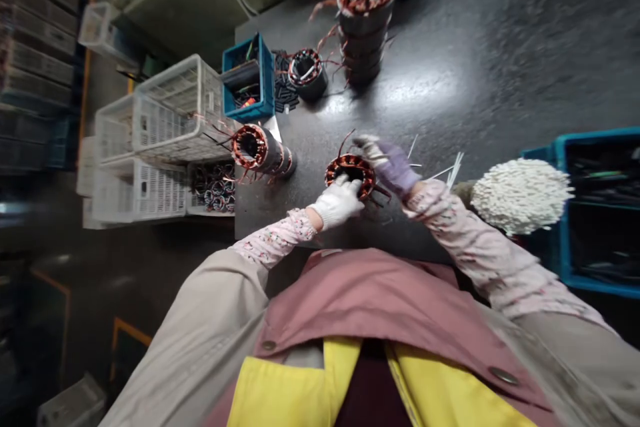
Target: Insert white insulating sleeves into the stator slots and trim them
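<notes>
A motor stator (373,177) with copper windings stands on the dark table close in front of me, its loose lead wires sticking out. My left hand (340,201), in a white glove, grips its near rim with the fingers reaching into the bore. At the far right edge of the stator is my right hand (387,163), in a purple and white glove. Its fingers are bent together beside the windings, slightly blurred; what they pinch, if anything, does not show. Thin white sticks (455,171) lie near the right wrist.
Other stators stand left (265,150) and farther back (307,73), plus a tall stack (367,33). Blue bins (267,83) and white crates (165,137) sit at left. On the right are a bundle of white sticks (523,197) and a blue crate (563,213).
</notes>
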